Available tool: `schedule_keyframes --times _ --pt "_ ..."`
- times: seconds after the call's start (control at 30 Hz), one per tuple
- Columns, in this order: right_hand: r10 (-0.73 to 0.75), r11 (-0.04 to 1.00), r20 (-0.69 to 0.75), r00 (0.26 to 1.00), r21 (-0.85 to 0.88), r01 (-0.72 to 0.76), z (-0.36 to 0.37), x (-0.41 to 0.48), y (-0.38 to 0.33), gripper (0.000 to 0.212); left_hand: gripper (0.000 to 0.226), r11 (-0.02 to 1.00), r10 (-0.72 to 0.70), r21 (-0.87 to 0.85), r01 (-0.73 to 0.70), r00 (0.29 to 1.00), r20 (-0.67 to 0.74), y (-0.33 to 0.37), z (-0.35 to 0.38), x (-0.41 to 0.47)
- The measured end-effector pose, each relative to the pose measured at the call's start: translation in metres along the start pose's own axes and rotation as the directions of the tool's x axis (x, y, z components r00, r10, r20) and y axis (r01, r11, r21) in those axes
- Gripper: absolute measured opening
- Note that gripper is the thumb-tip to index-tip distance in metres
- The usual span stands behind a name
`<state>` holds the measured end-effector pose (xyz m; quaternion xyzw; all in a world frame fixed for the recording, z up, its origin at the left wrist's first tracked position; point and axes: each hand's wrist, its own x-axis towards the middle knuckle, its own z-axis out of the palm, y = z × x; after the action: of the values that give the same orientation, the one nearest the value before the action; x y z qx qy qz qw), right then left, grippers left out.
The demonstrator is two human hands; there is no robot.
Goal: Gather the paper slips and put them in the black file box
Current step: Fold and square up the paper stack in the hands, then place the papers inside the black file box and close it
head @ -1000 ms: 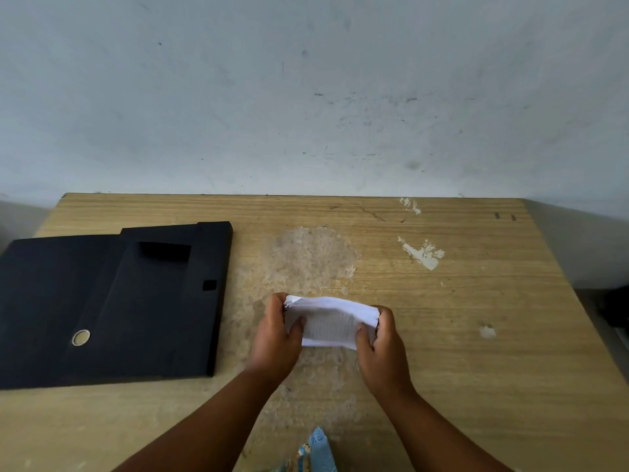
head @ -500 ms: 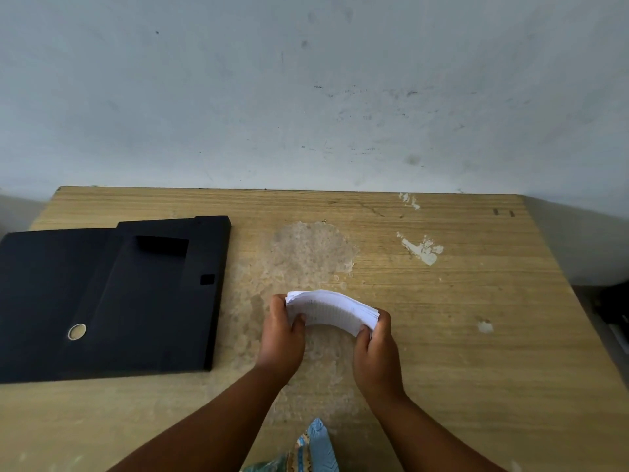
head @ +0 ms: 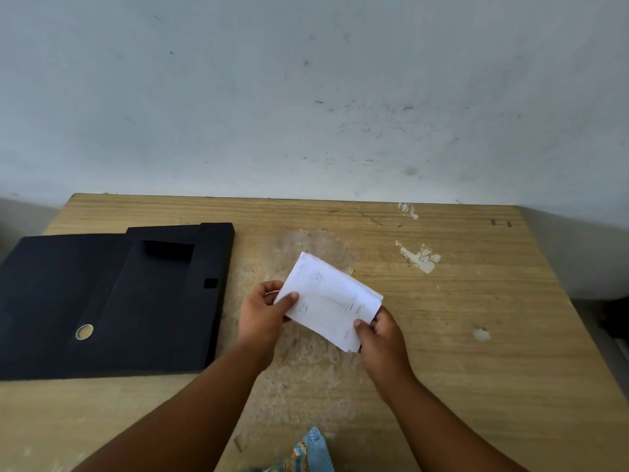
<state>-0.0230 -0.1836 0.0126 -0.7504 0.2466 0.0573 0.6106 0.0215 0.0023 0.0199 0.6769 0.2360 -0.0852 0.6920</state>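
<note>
A white stack of paper slips (head: pixel 328 301) with faint print is held above the middle of the wooden table (head: pixel 476 386), tilted with one corner pointing away. My left hand (head: pixel 263 316) pinches its left edge. My right hand (head: pixel 381 338) grips its near right corner. The black file box (head: pixel 112 301) lies flat on the left side of the table, shut, with a round metal eyelet on its cover, about a hand's width left of my left hand.
A pale scuffed wall (head: pixel 306 97) rises right behind the table's far edge. White chipped patches (head: pixel 420 257) mark the tabletop at the right. A piece of blue patterned cloth (head: pixel 315 453) shows at the bottom edge.
The stack was held upright on its edge between both hands; now it is turned so its printed face looks up and it sits diagonally in my hands.
</note>
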Motion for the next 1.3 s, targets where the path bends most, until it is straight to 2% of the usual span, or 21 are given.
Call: schedule_keyframes --times 0.07,0.1,0.17,0.27,0.4,0.53,0.67,0.73,0.9,1.0,1.07,1.2,1.3 --pt "0.064 0.974 0.061 0.996 0.214 -0.076 0.003 -0.005 -0.011 0.035 0.026 0.95 -0.074 -0.298 0.091 0.995 0.065 0.009 0.006 -0.011" --pt "0.078 0.944 0.099 0.992 0.312 -0.106 0.006 -0.008 -0.016 0.037 0.028 0.917 -0.083 -0.38 0.121 0.99 0.115 0.012 0.012 -0.019" --pt "0.078 0.878 0.18 0.981 0.453 -0.152 0.014 -0.015 -0.023 0.038 0.028 0.904 -0.047 -0.414 0.11 0.986 0.161 0.012 0.024 -0.035" --pt "0.052 0.858 0.217 0.975 0.49 -0.155 0.017 -0.022 -0.023 0.038 0.02 0.946 0.056 -0.322 -0.031 0.996 0.068 0.015 0.033 -0.049" --pt "0.018 0.932 0.1 0.995 0.359 -0.053 -0.003 -0.015 -0.023 0.02 0.023 0.981 0.139 -0.153 -0.122 0.985 0.107 0.018 0.023 -0.049" --pt "-0.189 0.976 0.167 0.968 0.145 0.165 -0.023 -0.006 -0.031 0.007 0.025 0.983 0.182 0.004 -0.185 0.971 0.156 0.018 0.017 -0.044" --pt "-0.276 0.955 0.175 0.945 -0.061 0.29 -0.023 0.003 -0.04 0.009 0.021 0.96 0.202 0.158 -0.232 0.962 0.184 0.017 0.021 -0.044" --pt "-0.317 0.936 0.155 0.936 -0.109 0.335 -0.018 0.005 -0.041 0.012 0.022 0.939 0.223 0.217 -0.267 0.952 0.208 0.015 0.023 -0.043" --pt "-0.43 0.881 0.029 0.902 -0.206 0.426 -0.004 -0.002 -0.017 0.011 0.022 0.901 0.325 0.278 -0.333 0.943 0.076 -0.002 0.032 -0.045" --pt "-0.471 0.855 -0.025 0.882 -0.26 0.449 0.008 -0.012 0.005 0.018 0.02 0.905 0.338 0.279 -0.321 0.941 -0.016 -0.021 0.043 -0.046" --pt "-0.438 0.871 -0.016 0.899 -0.257 0.42 0.015 -0.013 0.019 0.021 0.024 0.925 0.31 0.242 -0.294 0.95 -0.032 -0.035 0.048 -0.045" --pt "-0.369 0.882 0.056 0.928 -0.292 0.368 0.02 -0.008 0.043 0.029 0.04 0.956 0.232 0.183 -0.229 0.973 0.007 -0.05 0.046 -0.042" --pt "-0.372 0.863 0.056 0.927 -0.348 0.367 0.023 -0.005 0.049 0.035 0.028 0.946 0.219 0.232 -0.228 0.974 0.061 -0.052 0.04 -0.035"
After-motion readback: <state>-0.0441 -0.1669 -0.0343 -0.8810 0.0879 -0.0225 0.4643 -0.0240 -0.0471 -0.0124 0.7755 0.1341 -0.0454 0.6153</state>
